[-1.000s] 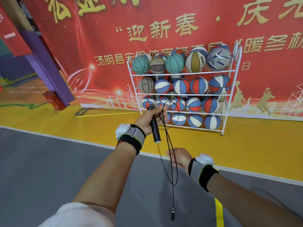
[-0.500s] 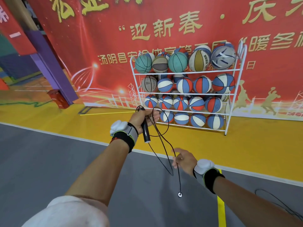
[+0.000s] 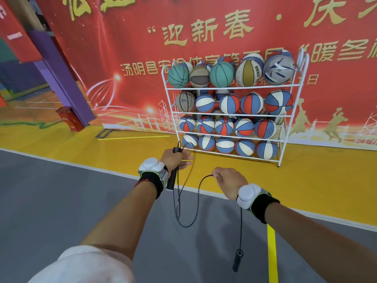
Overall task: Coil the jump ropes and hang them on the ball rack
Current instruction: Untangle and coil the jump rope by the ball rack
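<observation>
My left hand [image 3: 175, 159] grips one black handle [image 3: 171, 179] of a thin black jump rope [image 3: 184, 213], with loops of cord hanging from the fist. My right hand [image 3: 229, 181] pinches the cord further along. Below my right wrist the rope's second black handle [image 3: 236, 261] dangles above the grey floor. The white wire ball rack [image 3: 234, 113], its shelves full of basketballs, stands ahead on the yellow floor against the red banner, well beyond both hands.
A red banner [image 3: 204, 48] forms the back wall. A purple pillar [image 3: 61, 74] and a red box [image 3: 70, 118] stand at left. A yellow stick [image 3: 133, 137] lies on the yellow floor left of the rack. A yellow line [image 3: 272, 254] marks the grey floor.
My right hand has risen and moved right along the cord, so the free handle now hangs beneath my right wrist. The left hand has dropped slightly, and I am closer to the rack.
</observation>
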